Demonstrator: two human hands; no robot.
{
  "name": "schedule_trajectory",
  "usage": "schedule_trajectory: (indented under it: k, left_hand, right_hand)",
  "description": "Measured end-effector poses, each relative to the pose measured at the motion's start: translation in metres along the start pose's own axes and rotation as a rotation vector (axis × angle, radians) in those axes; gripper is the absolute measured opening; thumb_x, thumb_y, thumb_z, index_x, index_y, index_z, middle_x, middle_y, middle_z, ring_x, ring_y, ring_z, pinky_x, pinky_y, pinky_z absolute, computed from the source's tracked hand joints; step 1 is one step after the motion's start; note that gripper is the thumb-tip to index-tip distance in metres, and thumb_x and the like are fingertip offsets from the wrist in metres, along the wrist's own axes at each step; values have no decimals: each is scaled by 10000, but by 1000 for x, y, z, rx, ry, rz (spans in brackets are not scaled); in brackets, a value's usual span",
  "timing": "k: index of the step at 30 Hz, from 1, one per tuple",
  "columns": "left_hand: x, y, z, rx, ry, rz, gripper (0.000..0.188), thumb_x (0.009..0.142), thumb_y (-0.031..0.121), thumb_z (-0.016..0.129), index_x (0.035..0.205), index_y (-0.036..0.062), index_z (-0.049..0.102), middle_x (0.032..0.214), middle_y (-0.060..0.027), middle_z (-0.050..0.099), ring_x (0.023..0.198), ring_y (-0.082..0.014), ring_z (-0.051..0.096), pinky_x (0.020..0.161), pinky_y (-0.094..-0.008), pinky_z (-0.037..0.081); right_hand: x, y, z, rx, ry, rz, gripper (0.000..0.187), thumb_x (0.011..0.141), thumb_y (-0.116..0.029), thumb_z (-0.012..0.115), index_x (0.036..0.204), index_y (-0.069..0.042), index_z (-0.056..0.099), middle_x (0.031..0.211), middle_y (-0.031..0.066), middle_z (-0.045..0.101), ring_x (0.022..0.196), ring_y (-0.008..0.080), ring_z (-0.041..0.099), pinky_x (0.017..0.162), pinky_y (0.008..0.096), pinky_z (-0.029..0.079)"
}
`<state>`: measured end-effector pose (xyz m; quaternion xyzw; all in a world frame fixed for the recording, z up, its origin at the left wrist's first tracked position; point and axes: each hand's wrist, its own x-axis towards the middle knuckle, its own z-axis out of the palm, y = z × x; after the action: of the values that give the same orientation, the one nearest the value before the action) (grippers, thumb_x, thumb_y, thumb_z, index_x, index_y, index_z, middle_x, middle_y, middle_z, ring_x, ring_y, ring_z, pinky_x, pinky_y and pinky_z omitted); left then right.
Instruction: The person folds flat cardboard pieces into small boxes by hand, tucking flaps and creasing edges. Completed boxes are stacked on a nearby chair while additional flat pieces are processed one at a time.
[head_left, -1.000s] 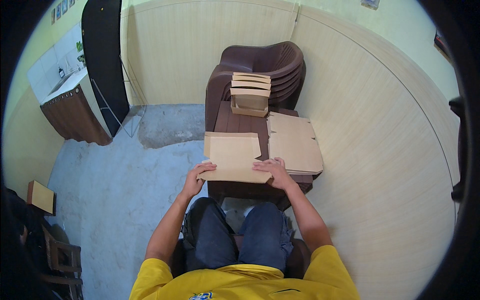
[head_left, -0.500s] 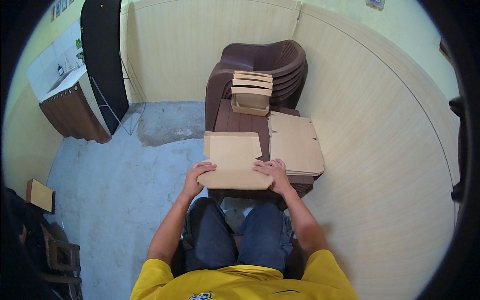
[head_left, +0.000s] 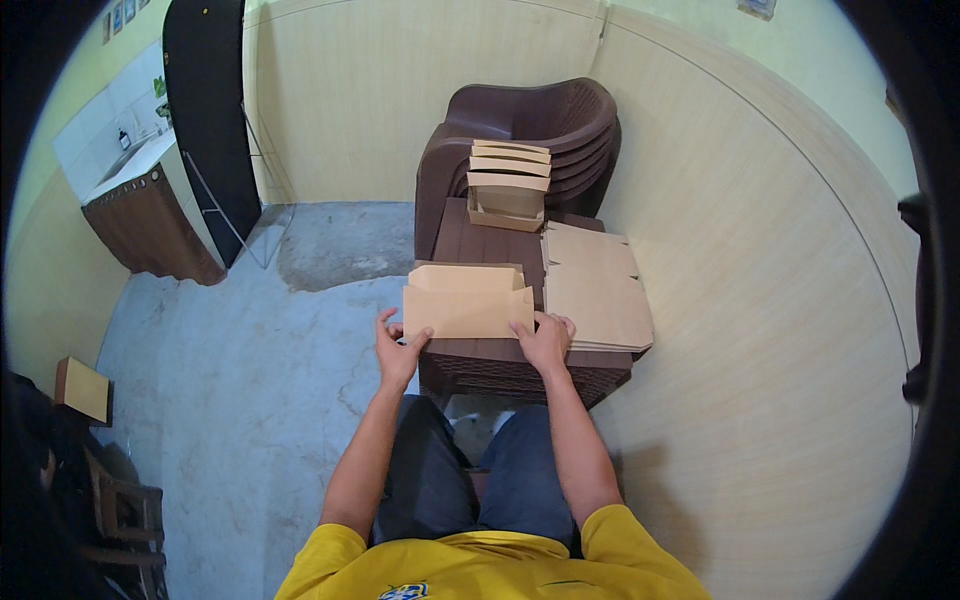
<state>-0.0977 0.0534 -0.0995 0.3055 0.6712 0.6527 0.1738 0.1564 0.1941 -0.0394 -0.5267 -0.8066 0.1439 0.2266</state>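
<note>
A brown cardboard box blank (head_left: 468, 313), part-folded, stands at the front of the dark brown plastic table (head_left: 490, 352), with its near panel raised and a flap showing behind it. My left hand (head_left: 402, 345) grips its lower left corner, thumb on the near face and the other fingers curled at the side. At the lower right corner my right hand (head_left: 545, 342) pinches the card, thumb in front. Right of it on the table lies a stack of flat cardboard blanks (head_left: 597, 285). Several folded cardboard trays (head_left: 506, 198) sit nested at the far end.
Stacked brown plastic chairs (head_left: 530, 110) stand behind the table. A panelled wall (head_left: 770, 330) runs close along the right. On the left are a curtained sink counter (head_left: 150, 230), a metal folding frame (head_left: 222, 210), a small box (head_left: 82, 390) and a wooden chair (head_left: 130, 510).
The near panel of the blank has folded up from lying nearly flat. Both hands have shifted from the top of the card to its lower corners, thumbs now in front.
</note>
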Motion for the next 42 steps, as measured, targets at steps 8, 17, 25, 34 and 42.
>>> schedule_trajectory:
  k: [8, 17, 25, 34, 42]
  left_hand:
    - [29, 6, -4, -40, -301, -120, 343, 821, 79, 846, 1144, -20, 790, 1089, -114, 812, 978, -190, 759, 902, -351, 592]
    - [34, 10, 11, 36, -245, -279, 441, 809, 164, 922, 1168, -51, 782, 1076, -139, 808, 939, -226, 772, 851, -370, 609]
    - [1, 40, 16, 592, 141, 214, 779, 758, 327, 966, 1420, 75, 642, 1532, -201, 540, 1406, -363, 533, 1190, -513, 401]
    - [-49, 71, 10, 891, -170, 551, 259, 914, 308, 790, 1098, 126, 812, 1134, -86, 711, 1194, -340, 618, 1149, -518, 400]
    - [-19, 70, 19, 812, -427, 375, 671, 900, 575, 766, 1399, 131, 695, 1362, -145, 654, 1330, -373, 582, 1125, -533, 443]
  right_hand:
    - [4, -1, 13, 48, 66, -4, 763, 871, -279, 833, 1569, -193, 537, 1246, 146, 705, 1226, 311, 641, 1164, 512, 297]
    - [-14, -20, 13, -131, 80, -151, 282, 957, -352, 711, 1196, -369, 859, 1424, 131, 577, 1404, 338, 446, 1193, 557, 267]
    - [-20, -48, 5, -208, 86, -99, 745, 794, -835, 732, 1203, -226, 865, 1656, 209, 455, 1608, 420, 237, 1284, 694, 72]
    - [-8, -56, 12, -221, 22, -104, 995, 798, -825, 739, 1545, -178, 626, 1702, 249, 411, 1667, 416, 136, 1293, 725, -29]
    - [0, -52, 44, 36, -13, -3, 757, 860, -601, 836, 1431, -121, 711, 1667, 206, 472, 1614, 367, 324, 1337, 599, 152]
